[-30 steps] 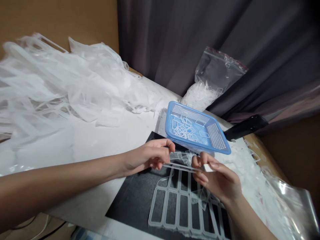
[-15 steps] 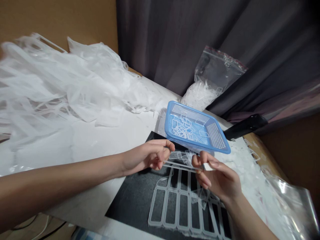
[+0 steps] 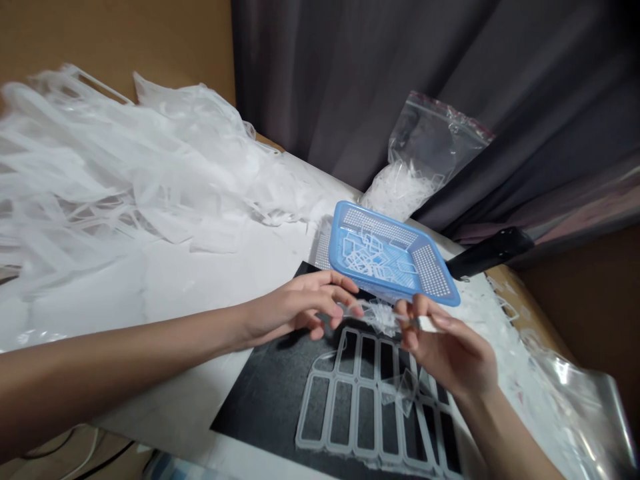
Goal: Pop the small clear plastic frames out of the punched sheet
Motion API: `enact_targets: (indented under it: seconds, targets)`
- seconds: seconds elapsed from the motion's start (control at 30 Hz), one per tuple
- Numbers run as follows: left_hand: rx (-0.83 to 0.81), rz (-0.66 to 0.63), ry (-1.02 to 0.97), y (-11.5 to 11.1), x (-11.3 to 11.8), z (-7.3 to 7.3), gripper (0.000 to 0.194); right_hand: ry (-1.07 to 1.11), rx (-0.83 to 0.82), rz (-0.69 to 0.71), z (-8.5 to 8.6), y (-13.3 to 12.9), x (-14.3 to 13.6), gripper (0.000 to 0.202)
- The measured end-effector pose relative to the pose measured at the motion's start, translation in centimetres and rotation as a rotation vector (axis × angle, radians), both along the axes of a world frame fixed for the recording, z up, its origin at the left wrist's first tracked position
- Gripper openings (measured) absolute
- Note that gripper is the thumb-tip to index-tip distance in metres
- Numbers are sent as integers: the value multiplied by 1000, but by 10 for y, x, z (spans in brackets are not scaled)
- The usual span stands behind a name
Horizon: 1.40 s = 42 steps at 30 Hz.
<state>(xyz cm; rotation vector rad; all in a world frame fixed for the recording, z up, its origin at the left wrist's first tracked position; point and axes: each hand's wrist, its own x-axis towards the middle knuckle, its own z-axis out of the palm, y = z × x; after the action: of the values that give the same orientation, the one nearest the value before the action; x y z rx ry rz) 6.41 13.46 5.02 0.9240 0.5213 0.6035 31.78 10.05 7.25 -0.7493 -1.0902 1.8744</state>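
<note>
Resting in blue basket (image 3: 433, 270), thin frames (image 3: 367, 262), white pieces (image 3: 397, 191) in clear bag (image 3: 431, 141)

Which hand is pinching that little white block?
The right hand: the white block sits between its thumb and fingers. The left hand shows none.

Corner with white table (image 3: 270, 260) and drapery.
Brown wall (image 3: 125, 40) at left; dark grey curtain (image 3: 320, 87) hangs in folds behind the table, whose surface reflects light.
</note>
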Motion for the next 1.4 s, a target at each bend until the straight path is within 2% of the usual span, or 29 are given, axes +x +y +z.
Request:
enact_targets:
  seconds: [0.1,0.2,0.3,0.4,0.47,0.53,0.57,0.63,0.7,0.77,1.0,1.17,1.4]
  targets:
    - [262,73,112,-3,-1,1,37,-131,117,-183,10,7,15,12]
    - [729,90,310,-7,-1,-3,21,-292,252,-308,12,18,30,13]
    - [1116,-10,358,-10,-1,-10,16,-451,357,-377,8,26,37,15]
    - [1321,-156,389,-11,-3,-15,23,-667,474,-470,7,23,34,16]
    - [1377,-246,414,-12,-5,-17,31,-842,609,-492,10,16,29,14]
    - [1384,-304,449,-12,-7,-19,37,-964,777,-443,15,6,22,10]
    - [1386,-324,471,-12,-7,-19,40,-990,845,-370,16,1,19,8]
    - [1420,-351,520,-12,-8,-20,44,-999,899,-131,18,-6,13,7]
    - [1476,-369,543,-11,-8,-21,44,-981,870,134,17,-8,9,7]
    - [1515,-369,534,-11,-8,-22,44,-986,847,266,14,-6,10,8]
    - [1525,-347,530,-13,-8,-23,45,-1132,854,299,11,11,29,7]
    - [1540,-232,478,-13,-8,-28,47,-1273,781,362,15,7,27,12]
    - [1548,-231,498,-13,-8,-27,47,-1324,830,374,15,-1,20,16]
